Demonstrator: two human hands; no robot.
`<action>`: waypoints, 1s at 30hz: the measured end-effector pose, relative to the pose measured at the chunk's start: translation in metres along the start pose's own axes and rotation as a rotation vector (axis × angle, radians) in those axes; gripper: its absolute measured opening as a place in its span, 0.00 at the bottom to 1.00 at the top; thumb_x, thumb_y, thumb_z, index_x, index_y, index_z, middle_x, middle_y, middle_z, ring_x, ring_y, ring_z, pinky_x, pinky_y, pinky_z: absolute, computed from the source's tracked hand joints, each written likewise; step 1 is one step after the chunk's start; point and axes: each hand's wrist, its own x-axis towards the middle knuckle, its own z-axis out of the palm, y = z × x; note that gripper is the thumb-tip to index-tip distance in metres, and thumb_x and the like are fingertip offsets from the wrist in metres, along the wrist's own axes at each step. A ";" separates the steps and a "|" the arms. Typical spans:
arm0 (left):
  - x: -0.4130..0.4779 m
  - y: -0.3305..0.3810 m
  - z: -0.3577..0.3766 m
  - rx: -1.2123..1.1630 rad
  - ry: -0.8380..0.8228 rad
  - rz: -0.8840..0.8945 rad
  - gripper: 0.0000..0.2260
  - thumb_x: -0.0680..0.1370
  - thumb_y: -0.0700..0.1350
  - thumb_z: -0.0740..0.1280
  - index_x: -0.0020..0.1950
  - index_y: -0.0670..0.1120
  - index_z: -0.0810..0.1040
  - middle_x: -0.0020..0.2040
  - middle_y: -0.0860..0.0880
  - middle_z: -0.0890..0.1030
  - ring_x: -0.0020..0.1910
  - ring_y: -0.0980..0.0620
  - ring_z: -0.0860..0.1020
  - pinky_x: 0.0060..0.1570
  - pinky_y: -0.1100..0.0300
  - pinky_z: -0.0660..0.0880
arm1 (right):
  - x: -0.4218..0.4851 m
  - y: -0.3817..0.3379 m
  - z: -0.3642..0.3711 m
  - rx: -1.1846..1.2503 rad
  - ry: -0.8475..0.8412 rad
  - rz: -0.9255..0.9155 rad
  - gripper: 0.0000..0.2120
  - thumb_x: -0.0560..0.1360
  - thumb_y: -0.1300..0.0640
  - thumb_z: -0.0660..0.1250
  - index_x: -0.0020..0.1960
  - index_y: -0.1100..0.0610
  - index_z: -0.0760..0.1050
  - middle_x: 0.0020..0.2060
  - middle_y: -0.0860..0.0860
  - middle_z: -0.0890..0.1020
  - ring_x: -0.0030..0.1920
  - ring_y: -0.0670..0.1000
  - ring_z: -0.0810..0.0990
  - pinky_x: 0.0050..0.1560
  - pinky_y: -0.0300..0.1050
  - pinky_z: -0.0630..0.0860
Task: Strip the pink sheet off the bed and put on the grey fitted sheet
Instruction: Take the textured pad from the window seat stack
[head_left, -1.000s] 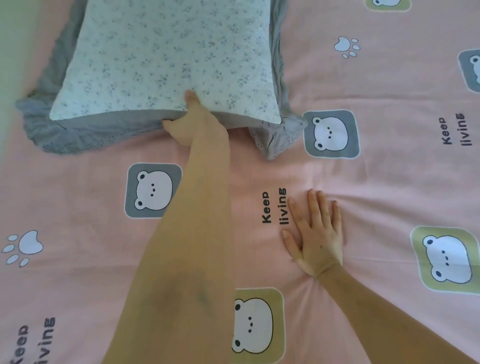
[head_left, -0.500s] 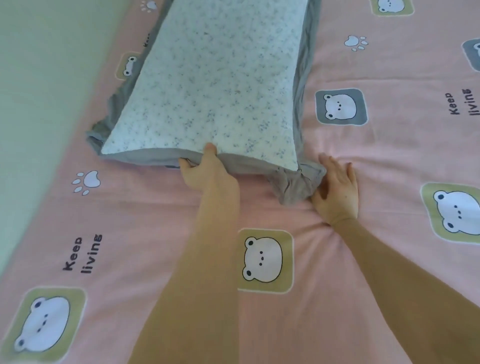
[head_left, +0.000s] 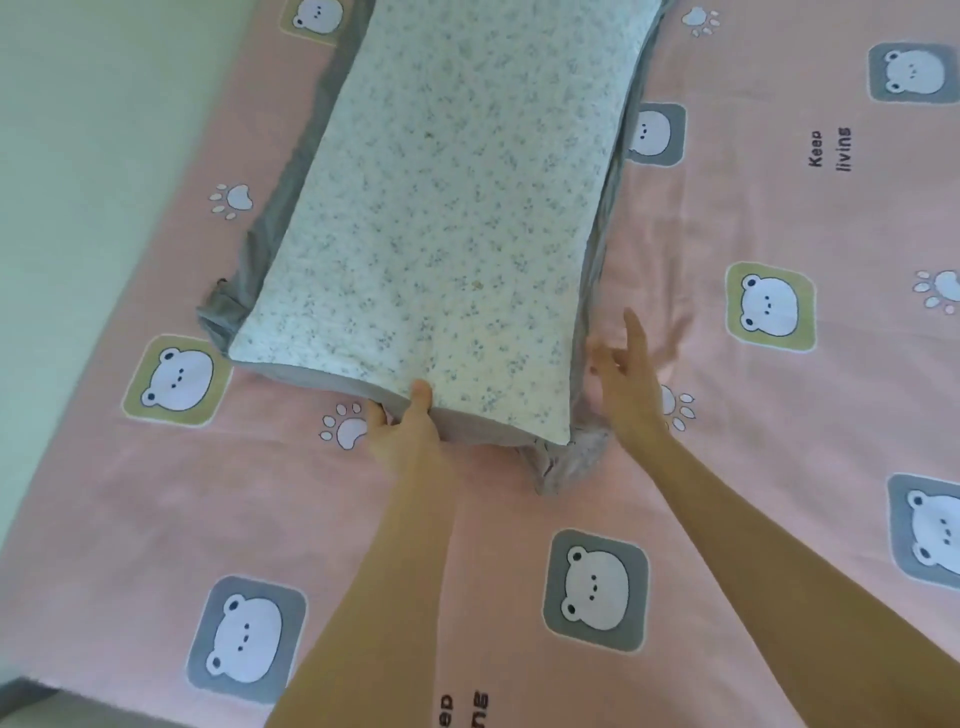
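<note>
**Hands at the pillow (head_left: 441, 208): clearing the pink sheet (head_left: 156, 493) before stripping**

1. Pink sheet. It lies spread flat over the whole bed (head_left: 62, 545), under everything in view, and carries bear faces, paw prints and the words "Keep living". No edge is lifted in view, so stripping is judged not yet begun. The grey fitted sheet is not in view.

2. Pillow. It is white with a small floral print and a grey frilled border (head_left: 566, 462). It rests on the pink sheet, directly ahead of the hands. Its long axis runs away from the person and leans slightly right at the far end. The near short end faces the hands. The top of the frame cuts off the far end.

3. Right hand (head_left: 623, 379). The fingers are spread and straight and hold nothing. The hand sits just beside the pillow's near right corner. It is blurred, so contact cannot be confirmed.

4. Left hand (head_left: 405, 431). It pinches the near short edge of the pillow, with the thumb on top and the fingers beneath.

5. Coming move (judgement). The pillow must leave the bed first. The left hand is the nearer and already grips. The right hand must close on the near right corner. Draw the pillow along its long axis, and expect the far end to sag.
</note>
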 end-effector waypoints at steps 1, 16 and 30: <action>-0.012 -0.007 -0.017 0.015 0.020 -0.015 0.20 0.75 0.38 0.70 0.64 0.51 0.74 0.48 0.57 0.80 0.50 0.53 0.80 0.58 0.52 0.76 | -0.011 -0.009 0.009 0.072 -0.048 0.019 0.31 0.75 0.42 0.65 0.74 0.39 0.54 0.53 0.46 0.80 0.52 0.47 0.79 0.59 0.49 0.74; -0.141 -0.071 -0.221 0.755 -0.007 -0.586 0.02 0.77 0.36 0.64 0.48 0.41 0.75 0.35 0.43 0.82 0.35 0.45 0.80 0.42 0.52 0.80 | -0.194 0.082 -0.005 -0.084 -0.103 0.378 0.46 0.70 0.59 0.73 0.77 0.48 0.47 0.73 0.45 0.58 0.65 0.45 0.64 0.67 0.49 0.66; 0.098 0.067 -0.050 1.258 -0.284 0.454 0.38 0.73 0.69 0.58 0.76 0.47 0.56 0.71 0.42 0.66 0.69 0.41 0.65 0.66 0.48 0.63 | 0.011 -0.016 0.014 -0.066 0.085 0.285 0.59 0.58 0.30 0.72 0.76 0.41 0.39 0.71 0.51 0.63 0.68 0.58 0.67 0.65 0.58 0.69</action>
